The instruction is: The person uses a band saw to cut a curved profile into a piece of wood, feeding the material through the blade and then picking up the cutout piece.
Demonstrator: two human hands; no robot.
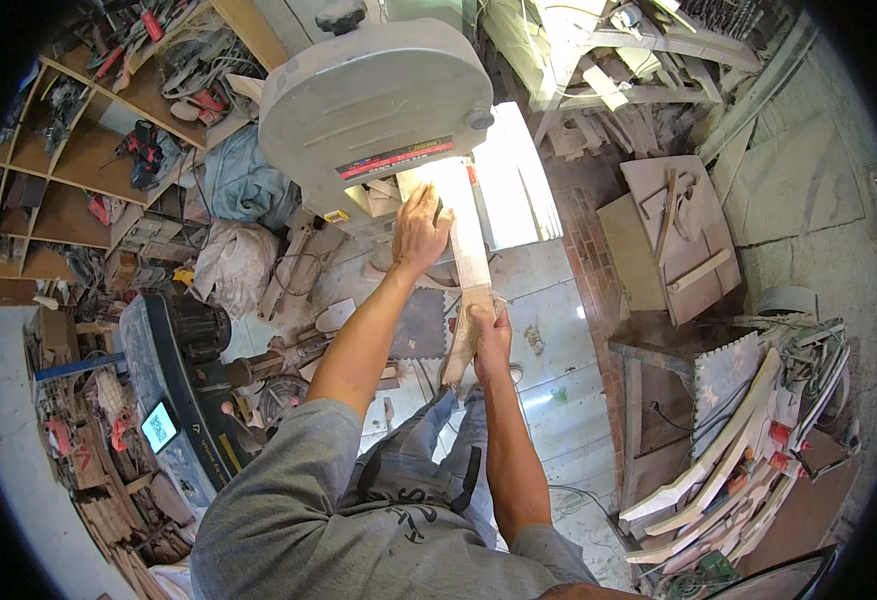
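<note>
While your right hand (493, 340) closes around the long, pale wooden board (471, 258) near its lower end, your left hand (420, 238) lies on its upper part, just below the grey, rounded metal band-saw housing (373, 100), fingers extended; whether they grip, I cannot tell.

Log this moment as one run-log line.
left hand: open, at left edge of long pale wooden board | right hand: closed around board's nearer part | board: extends toward grey rounded bandsaw housing
</note>
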